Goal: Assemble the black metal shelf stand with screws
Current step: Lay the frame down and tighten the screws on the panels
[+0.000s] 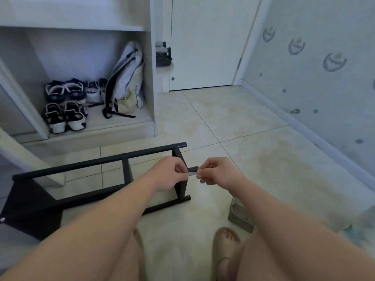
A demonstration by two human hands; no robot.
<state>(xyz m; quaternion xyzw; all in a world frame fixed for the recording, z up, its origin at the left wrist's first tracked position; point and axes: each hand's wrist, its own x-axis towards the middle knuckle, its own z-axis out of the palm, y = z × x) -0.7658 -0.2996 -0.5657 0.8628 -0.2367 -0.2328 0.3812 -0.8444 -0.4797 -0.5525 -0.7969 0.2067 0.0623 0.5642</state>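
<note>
The black metal shelf stand (pixel 113 159) lies on its side on the tiled floor, its long rails running left to right and a black fabric panel (pixel 26 207) at its left end. My left hand (pixel 170 175) and my right hand (pixel 217 171) meet at the stand's right end frame. Together they pinch a small silvery piece (pixel 191 173), probably a screw or a key, next to a short black stub (pixel 192 168) on that frame. Both hands have curled fingers.
A white cabinet (pixel 150 82) at the left holds several shoes (pixel 65 106) and a backpack (pixel 125 82). A white door (pixel 205 43) stands ahead and a wallpapered wall (pixel 314 67) runs along the right. My sandalled foot (pixel 225 246) rests on the floor below the hands.
</note>
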